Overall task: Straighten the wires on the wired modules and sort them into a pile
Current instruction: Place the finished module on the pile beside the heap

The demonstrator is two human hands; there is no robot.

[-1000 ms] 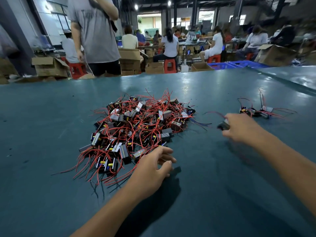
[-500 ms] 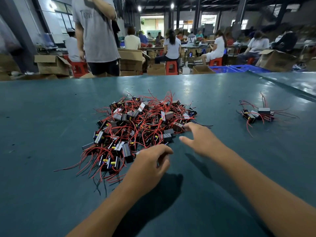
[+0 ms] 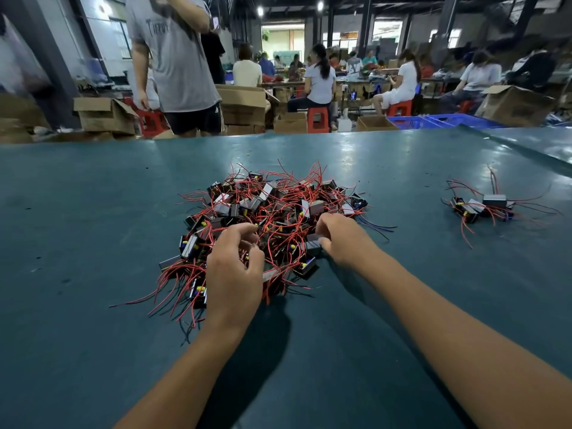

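Reaching into the near side of the tangled heap of wired modules (image 3: 272,224), both hands at work on the teal table (image 3: 93,212). Left hand (image 3: 233,274) over the heap's near edge, fingers curled down among red wires, whether gripping any cannot be told. Right hand (image 3: 343,239) at the heap's near right edge, thumb and fingers pinching a dark grey module (image 3: 313,246). Heap too tangled to count, dozens of small black and grey blocks, loose red wires fanning out toward the near left. Sorted pile (image 3: 481,207) well apart to the right, about four modules, wires trailing outward. Wide bare tabletop between the two groups, also left of the heap and in front of it around both forearms. Far table edge running straight across behind the heap; a raised seam slanting along the far right. Beyond that edge, one standing person in a grey shirt (image 3: 176,57), several seated workers, cardboard boxes (image 3: 103,114) and red stools (image 3: 318,119).
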